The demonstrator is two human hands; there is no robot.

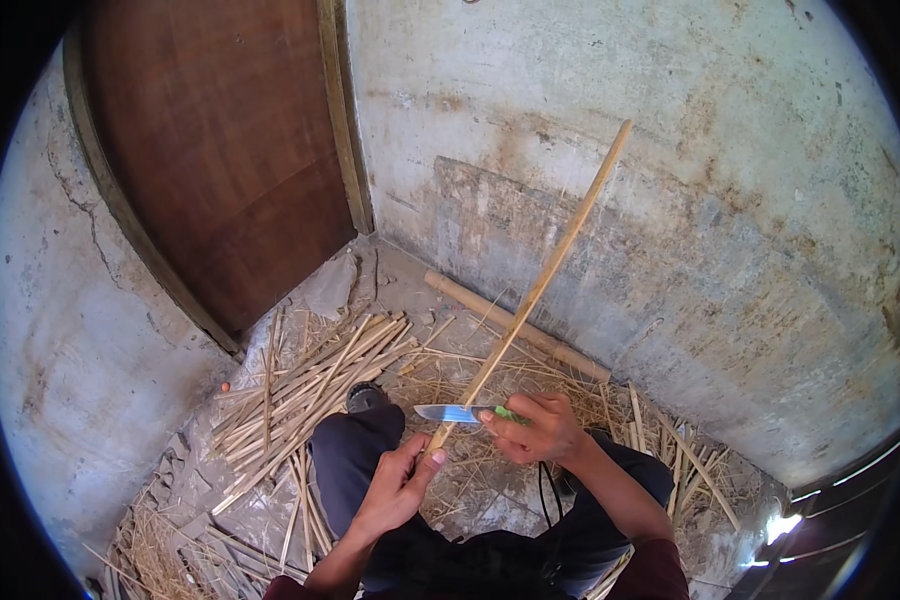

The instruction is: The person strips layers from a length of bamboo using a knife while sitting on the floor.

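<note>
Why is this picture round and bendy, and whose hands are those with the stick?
The picture comes from a small camera worn on a person's head, looking down. Its lens sees very wide, so straight walls bend near the rim and the corners go dark. There is no machine here: the two arms rising from the bottom are the person's own.

The left hand grips the low end of a long thin stick that slants up toward the wall. The right hand holds a knife with a green handle, its blade laid against the stick.

The person's legs in dark trousers are below. On the floor lie a pile of split sticks, dry straw and a thicker pole. A brown wooden door stands in the corner.
</note>
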